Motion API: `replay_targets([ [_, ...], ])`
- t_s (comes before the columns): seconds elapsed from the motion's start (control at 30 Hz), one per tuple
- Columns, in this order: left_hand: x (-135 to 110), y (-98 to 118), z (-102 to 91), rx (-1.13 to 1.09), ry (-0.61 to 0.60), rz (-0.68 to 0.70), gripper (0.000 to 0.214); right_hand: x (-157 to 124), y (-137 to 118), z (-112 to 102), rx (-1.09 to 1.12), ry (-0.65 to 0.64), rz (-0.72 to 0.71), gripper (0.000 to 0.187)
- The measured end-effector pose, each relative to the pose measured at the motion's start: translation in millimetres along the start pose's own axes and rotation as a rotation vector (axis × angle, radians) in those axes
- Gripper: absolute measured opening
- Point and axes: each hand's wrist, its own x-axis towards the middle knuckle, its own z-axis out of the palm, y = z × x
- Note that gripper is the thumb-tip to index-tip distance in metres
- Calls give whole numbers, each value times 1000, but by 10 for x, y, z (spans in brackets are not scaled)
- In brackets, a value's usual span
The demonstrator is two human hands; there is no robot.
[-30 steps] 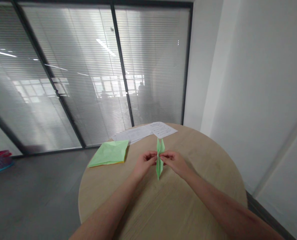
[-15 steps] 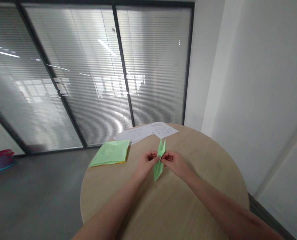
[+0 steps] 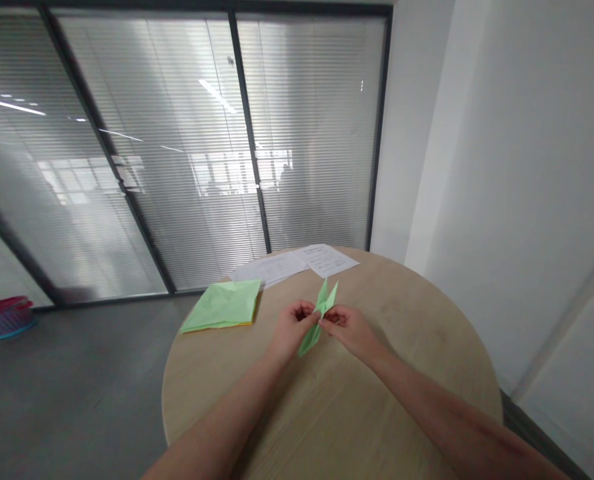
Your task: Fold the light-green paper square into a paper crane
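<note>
A folded piece of light green paper (image 3: 311,340) is held above the round table, between my two hands. Two narrow points stick up at its far end, spread apart in a V, and a broader folded part hangs toward me. My left hand (image 3: 295,325) pinches its left side near the middle, thumb on top. From the right, my right hand (image 3: 347,326) pinches it at about the same height, thumb and forefinger together. The fingertips hide the middle folds.
On the wooden table (image 3: 377,400), a stack of green paper (image 3: 227,303) with a yellow edge lies at the left. White sheets (image 3: 327,259), one of them printed, lie at the far edge. A red and blue basket (image 3: 7,319) stands on the floor at far left.
The green folded paper has tilted, its lower end swinging left toward my left hand. Its two far points have spread wider apart. Both hands keep their pinch.
</note>
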Motion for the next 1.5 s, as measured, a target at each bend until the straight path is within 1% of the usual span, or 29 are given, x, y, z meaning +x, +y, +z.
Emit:
replay_targets([
  [0.1, -7, 9, 1, -16, 20, -2, 33, -1, 2, 18, 31, 6, -5, 16],
  [0.2, -17, 13, -11, -96, 29, -71, 33, -2, -1, 23, 83, 17, -15, 14],
  [0.27, -19, 6, -23, -163, 1, -134, 34, -2, -10, 24, 117, 51, -12, 16],
  [0.33, -18, -7, -35, -209, -45, -164, 35, 0, -25, 20, 151, 92, -3, 25],
  [0.4, -16, -19, -45, -212, -79, -151, 35, 5, -42, 14, 188, 109, 11, 36],
  [0.47, -15, -26, -52, -181, -88, -122, 34, 12, -54, 9, 225, 87, 25, 42],
  [0.6, -14, -18, -52, -106, -116, -86, 28, 13, -69, 16, 274, 36, 54, 33],
  [0.7, -15, -1, -40, -119, -172, -45, 22, -4, -94, 26, 320, 9, 78, 31],
  [0.8, -24, 9, -34, -126, -169, -59, 20, -18, -120, 29, 336, 6, 89, 31],
  [0.93, -37, -2, -44, -129, -142, -99, 24, -22, -131, 26, 368, 3, 109, 33],
  [1.2, -20, -38, -42, -216, -172, -100, 40, -27, -156, 27, 393, 2, 129, 32],
  [1.33, -33, -35, -29, -116, -193, -87, 41, -27, -122, 24, 446, -19, 143, 32],
  [1.43, -52, -16, -19, 23, -191, -7, 38, -28, -107, 15, 494, -33, 153, 31],
  [1.5, -61, 0, -17, 142, -162, 62, 32, -27, -105, 10, 537, -44, 164, 32],
])
